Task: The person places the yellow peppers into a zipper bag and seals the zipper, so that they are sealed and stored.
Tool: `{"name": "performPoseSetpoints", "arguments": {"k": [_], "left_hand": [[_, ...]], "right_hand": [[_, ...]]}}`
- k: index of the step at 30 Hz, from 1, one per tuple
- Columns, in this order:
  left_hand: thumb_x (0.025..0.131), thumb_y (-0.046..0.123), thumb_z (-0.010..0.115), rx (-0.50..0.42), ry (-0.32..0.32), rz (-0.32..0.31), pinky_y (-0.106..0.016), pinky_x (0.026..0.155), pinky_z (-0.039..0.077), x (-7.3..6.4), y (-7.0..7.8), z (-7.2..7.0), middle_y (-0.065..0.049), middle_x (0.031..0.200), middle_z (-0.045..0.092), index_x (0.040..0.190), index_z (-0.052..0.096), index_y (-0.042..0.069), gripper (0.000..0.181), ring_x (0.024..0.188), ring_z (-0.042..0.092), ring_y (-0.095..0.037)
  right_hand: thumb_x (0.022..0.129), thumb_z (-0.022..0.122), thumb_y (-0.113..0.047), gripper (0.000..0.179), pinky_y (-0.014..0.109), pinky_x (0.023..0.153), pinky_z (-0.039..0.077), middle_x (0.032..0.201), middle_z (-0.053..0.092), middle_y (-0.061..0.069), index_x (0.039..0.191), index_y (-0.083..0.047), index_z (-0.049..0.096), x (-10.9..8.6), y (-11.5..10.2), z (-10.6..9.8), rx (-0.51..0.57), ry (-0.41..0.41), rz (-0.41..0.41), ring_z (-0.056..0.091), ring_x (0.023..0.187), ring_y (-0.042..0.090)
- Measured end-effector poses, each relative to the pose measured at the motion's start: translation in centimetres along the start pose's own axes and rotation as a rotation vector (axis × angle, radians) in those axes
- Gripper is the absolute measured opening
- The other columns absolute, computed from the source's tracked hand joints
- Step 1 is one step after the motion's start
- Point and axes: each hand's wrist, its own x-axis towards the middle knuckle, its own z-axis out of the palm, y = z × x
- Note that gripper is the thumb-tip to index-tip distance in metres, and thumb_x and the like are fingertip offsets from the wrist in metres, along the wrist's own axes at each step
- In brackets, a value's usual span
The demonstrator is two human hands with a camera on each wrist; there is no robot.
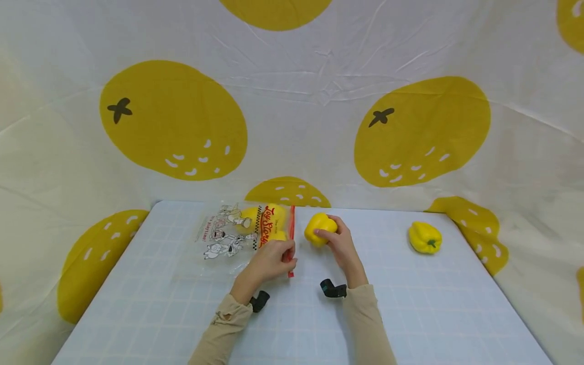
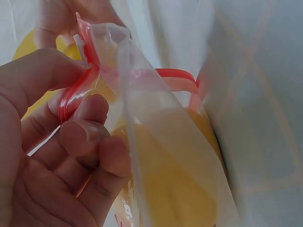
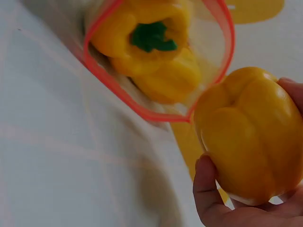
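Observation:
A clear zip bag (image 1: pixel 228 248) with cartoon print and a red zip edge (image 3: pixel 113 87) lies on its side at the left. Its mouth gapes toward the right, and yellow bell peppers (image 3: pixel 156 61) sit inside, one showing a green stem. My left hand (image 1: pixel 271 259) pinches the red edge near the bag's front corner, thumb and fingers curled round it in the left wrist view. Just outside the mouth, my right hand (image 1: pixel 342 243) grips another yellow bell pepper (image 3: pixel 251 137) between thumb and fingers, its lobed end facing the bag.
One more yellow bell pepper (image 1: pixel 425 238) lies on the right side of the table (image 1: pixel 410 314), which has a pale checked cover. Behind the table hangs a white cloth (image 1: pixel 296 126) printed with large yellow fruit. A black wrist camera (image 1: pixel 333 289) sits by the right sleeve.

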Motion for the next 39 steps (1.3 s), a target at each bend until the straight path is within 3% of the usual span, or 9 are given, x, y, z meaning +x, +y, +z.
{"name": "performPoseSetpoints", "arguments": {"k": [8, 17, 23, 28, 32, 39], "left_hand": [[0.082, 0.01, 0.074, 0.0, 0.005, 0.007, -0.022, 0.057, 0.042, -0.2, -0.2, -0.1, 0.009, 0.068, 0.051, 0.078, 0.056, 0.018, 0.021, 0.062, 0.048, -0.008], [0.083, 0.009, 0.075, -0.008, 0.008, 0.012, -0.024, 0.057, 0.042, 0.0, 0.0, 0.0, 0.005, 0.069, 0.052, 0.078, 0.055, 0.017, 0.022, 0.062, 0.047, -0.01], [0.083, 0.009, 0.075, -0.009, 0.027, 0.011, -0.024, 0.056, 0.042, 0.0, 0.1, 0.0, 0.006, 0.067, 0.051, 0.078, 0.055, 0.017, 0.023, 0.062, 0.047, -0.01], [0.083, 0.01, 0.075, -0.002, 0.035, 0.013, -0.024, 0.056, 0.041, -0.1, 0.1, 0.0, 0.007, 0.066, 0.049, 0.077, 0.054, 0.017, 0.023, 0.061, 0.047, -0.009], [0.084, 0.01, 0.075, -0.004, 0.03, 0.015, -0.024, 0.056, 0.042, -0.2, 0.0, 0.0, 0.008, 0.067, 0.049, 0.078, 0.054, 0.017, 0.023, 0.062, 0.047, -0.01], [0.083, 0.01, 0.076, 0.004, 0.036, 0.028, -0.024, 0.055, 0.041, -0.2, -0.1, 0.0, 0.007, 0.066, 0.051, 0.077, 0.055, 0.016, 0.023, 0.06, 0.047, -0.009]], "right_hand": [[0.084, 0.072, -0.011, 0.05, 0.037, 0.1, 0.045, 0.133, 0.053, 0.011, 0.132, -0.008, 0.055, 0.0, 2.4, 2.1, -0.016, -0.095, 0.011, 0.052, 0.113, 0.028], [0.085, 0.071, -0.015, 0.052, 0.04, 0.1, 0.045, 0.134, 0.054, 0.01, 0.134, -0.013, 0.056, -0.5, 2.4, 2.5, -0.11, -0.195, 0.028, 0.051, 0.114, 0.029], [0.097, 0.053, -0.017, 0.051, 0.041, 0.108, 0.035, 0.145, 0.041, 0.014, 0.145, -0.006, 0.042, -0.4, 2.4, 2.5, -0.057, -0.303, 0.043, 0.044, 0.122, 0.029], [0.096, 0.039, -0.008, 0.058, 0.044, 0.114, 0.022, 0.152, 0.027, 0.017, 0.153, -0.001, 0.025, -0.4, 2.4, 2.7, 0.02, -0.383, 0.062, 0.033, 0.13, 0.031], [0.098, 0.046, -0.011, 0.059, 0.043, 0.112, 0.026, 0.155, 0.024, 0.018, 0.152, -0.001, 0.024, -0.4, 2.4, 2.8, 0.045, -0.359, 0.06, 0.035, 0.129, 0.031], [0.093, 0.068, -0.021, 0.046, 0.032, 0.091, 0.051, 0.134, 0.051, 0.019, 0.129, 0.0, 0.05, -0.4, 2.7, 2.7, -0.002, -0.185, 0.027, 0.058, 0.105, 0.026]]}}
